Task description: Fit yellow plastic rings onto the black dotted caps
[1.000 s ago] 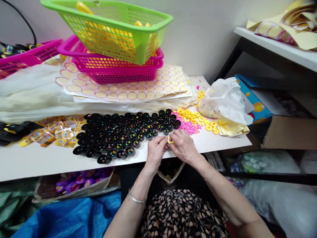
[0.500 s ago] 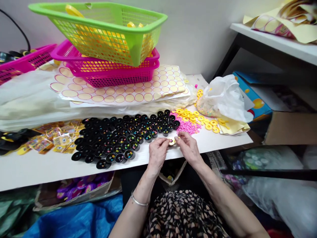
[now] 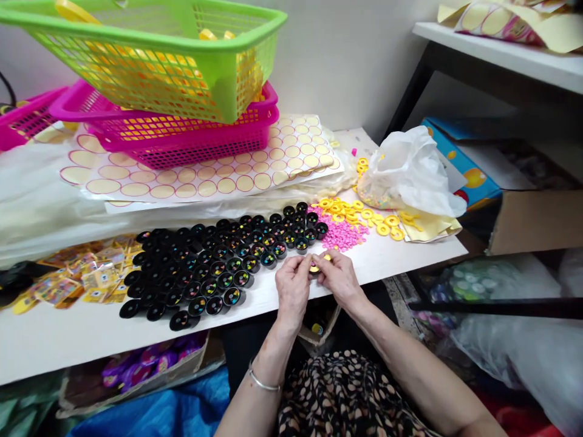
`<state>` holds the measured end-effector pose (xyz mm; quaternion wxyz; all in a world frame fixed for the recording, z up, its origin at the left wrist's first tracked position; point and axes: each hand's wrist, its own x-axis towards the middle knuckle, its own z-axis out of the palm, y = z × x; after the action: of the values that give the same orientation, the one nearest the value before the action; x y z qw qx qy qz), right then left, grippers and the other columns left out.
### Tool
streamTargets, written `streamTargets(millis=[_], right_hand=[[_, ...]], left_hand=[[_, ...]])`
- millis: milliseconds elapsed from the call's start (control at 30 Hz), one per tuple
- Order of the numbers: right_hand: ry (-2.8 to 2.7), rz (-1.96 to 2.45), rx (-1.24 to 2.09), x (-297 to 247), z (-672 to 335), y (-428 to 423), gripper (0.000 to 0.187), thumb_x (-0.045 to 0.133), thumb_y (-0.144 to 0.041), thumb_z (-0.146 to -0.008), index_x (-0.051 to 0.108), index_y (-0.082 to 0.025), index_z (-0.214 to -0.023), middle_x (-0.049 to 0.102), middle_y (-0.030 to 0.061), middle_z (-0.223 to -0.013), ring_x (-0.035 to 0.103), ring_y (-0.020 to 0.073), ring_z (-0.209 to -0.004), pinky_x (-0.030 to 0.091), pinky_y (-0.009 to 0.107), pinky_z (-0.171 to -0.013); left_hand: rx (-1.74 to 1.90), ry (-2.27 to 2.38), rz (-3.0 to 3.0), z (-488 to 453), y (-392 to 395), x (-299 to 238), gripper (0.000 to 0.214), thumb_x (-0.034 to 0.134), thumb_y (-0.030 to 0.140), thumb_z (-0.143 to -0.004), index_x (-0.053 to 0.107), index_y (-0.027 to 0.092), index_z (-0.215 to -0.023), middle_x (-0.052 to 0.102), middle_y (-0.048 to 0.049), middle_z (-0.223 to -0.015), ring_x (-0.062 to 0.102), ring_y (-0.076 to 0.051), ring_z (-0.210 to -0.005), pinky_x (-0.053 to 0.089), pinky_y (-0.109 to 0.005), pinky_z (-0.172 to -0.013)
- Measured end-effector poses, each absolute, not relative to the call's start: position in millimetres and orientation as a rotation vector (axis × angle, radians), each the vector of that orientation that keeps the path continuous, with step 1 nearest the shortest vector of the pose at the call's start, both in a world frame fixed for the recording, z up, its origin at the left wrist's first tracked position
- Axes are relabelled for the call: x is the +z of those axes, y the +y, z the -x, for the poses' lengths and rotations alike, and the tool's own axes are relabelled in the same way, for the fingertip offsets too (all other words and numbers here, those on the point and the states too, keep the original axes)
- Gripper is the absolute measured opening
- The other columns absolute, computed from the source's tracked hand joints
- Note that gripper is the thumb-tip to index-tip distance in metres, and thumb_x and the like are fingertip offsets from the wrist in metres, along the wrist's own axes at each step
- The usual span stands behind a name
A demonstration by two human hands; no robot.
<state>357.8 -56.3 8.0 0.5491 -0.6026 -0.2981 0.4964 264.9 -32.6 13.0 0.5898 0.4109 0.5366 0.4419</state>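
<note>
Near the table's front edge, my left hand [image 3: 293, 286] pinches a small round yellow piece [image 3: 314, 267] between thumb and fingers. My right hand [image 3: 339, 278] closes on the same piece from the other side, and its fingers cover part of it. To the left of my hands stand many small round black cups [image 3: 232, 296] with bits of bright colour inside. Just beyond my hands lies a heap of tiny pink pieces [image 3: 342, 235]. Yellow rings [image 3: 383, 229] are scattered beside and behind that heap.
A green basket [image 3: 228, 109] of yellow parts sits on a pink basket [image 3: 204, 149], over sheets of round stickers [image 3: 207, 188]. At the right are a white plastic bag [image 3: 407, 164] and an open carton [image 3: 532, 224]. Small printed packets [image 3: 98, 279] lie left of the cups.
My fingers have drawn closer together around the yellow piece, and less of its face shows now. The head view has shifted slightly; the cups and heaps look unchanged.
</note>
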Motion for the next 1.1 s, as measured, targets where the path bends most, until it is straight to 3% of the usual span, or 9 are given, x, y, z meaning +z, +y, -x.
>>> streamTargets(millis=[433, 533, 633, 733, 833, 1000, 1100], right_hand=[[-0.445, 1.347, 1.381, 8, -361, -42, 0.025, 0.069, -0.032, -0.06, 0.05, -0.017, -0.066, 0.053, -0.0045, -0.044, 0.04, 0.0049, -0.03, 0.021, 0.014, -0.028], [-0.461, 1.329, 1.357, 9, -360, -42, 0.026, 0.068, -0.033, -0.059, 0.049, -0.016, -0.065, 0.053, -0.0042, -0.045, 0.041, 0.005, -0.03, 0.022, 0.014, -0.027], [-0.518, 1.316, 1.318, 8, -357, -44, 0.024, 0.066, -0.035, -0.063, 0.05, -0.016, -0.067, 0.049, -0.0063, -0.04, 0.038, 0.0049, -0.029, 0.022, 0.014, -0.027], [-0.579, 1.306, 1.3, 8, -356, -49, 0.025, 0.065, -0.036, -0.065, 0.051, -0.016, -0.066, 0.047, -0.0071, -0.042, 0.034, 0.0035, -0.029, 0.021, 0.015, -0.028], [-0.658, 1.264, 1.335, 8, -359, -58, 0.026, 0.065, -0.039, -0.069, 0.055, -0.015, -0.07, 0.051, -0.0051, -0.05, 0.033, 0.0022, -0.032, 0.022, 0.015, -0.029], [-0.583, 1.045, 1.384, 12, -375, -81, 0.034, 0.062, -0.043, -0.075, 0.061, -0.017, -0.097, 0.061, 0.0005, -0.071, 0.049, 0.0067, -0.05, 0.038, 0.017, -0.041], [-0.597, 0.977, 1.445, 15, -384, -93, 0.031, 0.064, -0.04, -0.076, 0.064, -0.015, -0.095, 0.064, 0.005, -0.081, 0.056, 0.0103, -0.066, 0.045, 0.019, -0.053]], left_hand=[[0.949, 1.187, -0.897, -263, -22, 6, 0.027, 0.069, 0.038, -0.064, 0.061, 0.013, -0.065, 0.048, 0.0049, -0.043, 0.039, -0.005, -0.035, 0.028, -0.017, -0.034], [0.928, 1.152, -0.931, -260, -25, 11, 0.027, 0.066, 0.039, -0.067, 0.063, 0.013, -0.072, 0.048, 0.0048, -0.047, 0.038, -0.004, -0.036, 0.027, -0.016, -0.035], [0.908, 0.994, -1.035, -251, -30, 14, 0.032, 0.066, 0.038, -0.068, 0.066, 0.014, -0.09, 0.058, 0.0, -0.07, 0.046, -0.005, -0.049, 0.035, -0.017, -0.044], [0.899, 0.887, -1.174, -244, -33, 13, 0.041, 0.074, 0.029, -0.06, 0.066, 0.017, -0.099, 0.059, -0.0026, -0.09, 0.052, -0.008, -0.066, 0.041, -0.018, -0.058], [0.928, 0.919, -1.314, -243, -35, 12, 0.035, 0.076, 0.024, -0.058, 0.067, 0.016, -0.09, 0.056, -0.0011, -0.082, 0.051, -0.01, -0.07, 0.04, -0.02, -0.062], [0.992, 0.895, -1.439, -243, -40, 16, 0.027, 0.077, 0.029, -0.058, 0.067, 0.016, -0.079, 0.054, -0.0013, -0.077, 0.05, -0.013, -0.073, 0.04, -0.024, -0.066], [1.014, 0.861, -1.626, -238, -45, 23, 0.029, 0.077, 0.032, -0.06, 0.067, 0.018, -0.083, 0.059, -0.0039, -0.081, 0.051, -0.018, -0.084, 0.04, -0.03, -0.077]])
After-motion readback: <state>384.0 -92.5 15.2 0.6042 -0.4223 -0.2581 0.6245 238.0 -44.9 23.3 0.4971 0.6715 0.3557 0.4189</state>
